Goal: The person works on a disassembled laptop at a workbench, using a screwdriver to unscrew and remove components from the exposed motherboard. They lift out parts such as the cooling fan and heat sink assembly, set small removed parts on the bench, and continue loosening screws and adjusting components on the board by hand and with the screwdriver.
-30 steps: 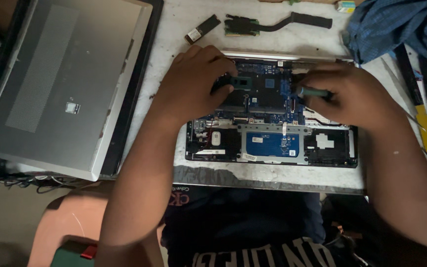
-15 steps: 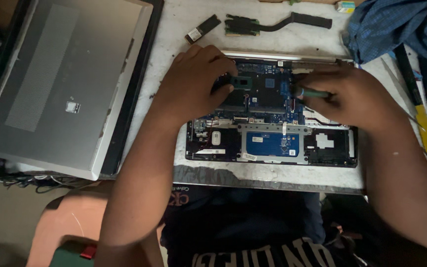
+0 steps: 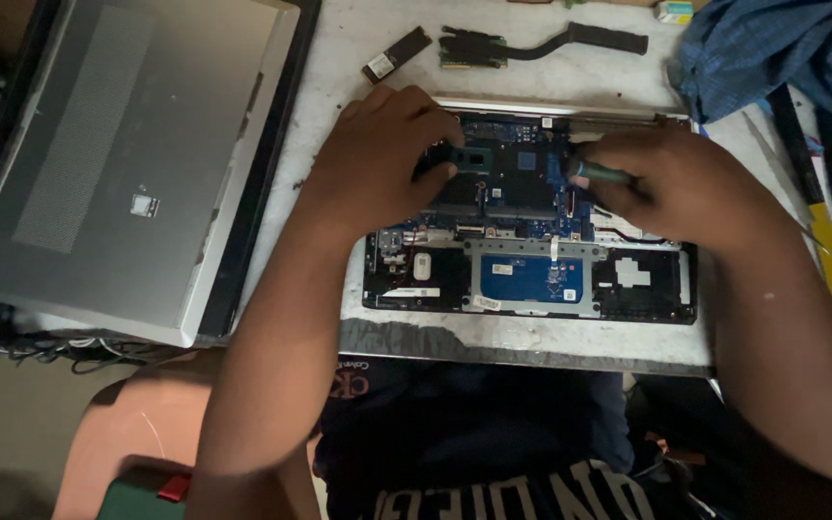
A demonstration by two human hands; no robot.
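Head view, centre frame: your left hand (image 3: 382, 159) presses flat on the opened laptop's motherboard (image 3: 522, 178) to steady it, gripping nothing, while your right hand (image 3: 676, 183) clenches a green-handled screwdriver (image 3: 601, 173).

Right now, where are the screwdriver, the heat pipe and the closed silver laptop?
screwdriver (image 3: 597, 173), head view, green handle beside the right hand.
heat pipe (image 3: 570, 40), head view, black tube's middle.
closed silver laptop (image 3: 137, 164), head view, lid centre.

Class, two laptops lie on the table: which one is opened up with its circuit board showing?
The opened laptop under both hands; the silver laptop at far left is shut.
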